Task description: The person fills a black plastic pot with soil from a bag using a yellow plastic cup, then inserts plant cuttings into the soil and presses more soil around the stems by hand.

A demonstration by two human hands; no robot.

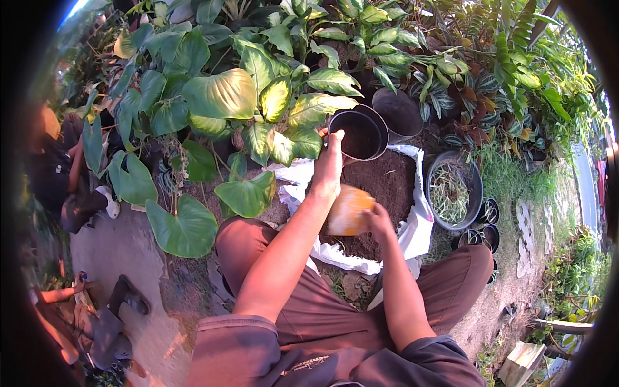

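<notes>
My left hand grips a black plastic plant pot by its near-left side, thumb at the rim. The pot is tilted towards me, and dark soil shows inside it. In my right hand is an orange-yellow object, blurred by motion; its exact kind cannot be told. It is over a white sack with its mouth spread wide. Dark loose soil fills the sack, which lies on the ground in front of my crossed legs. Part of my left hand's fingers is hidden behind the pot.
Another dark pot stands behind mine. A round black tub of cut grass is right of the sack, beside several small pots. Large-leaved plants overhang from the left. Two other people sit at the left.
</notes>
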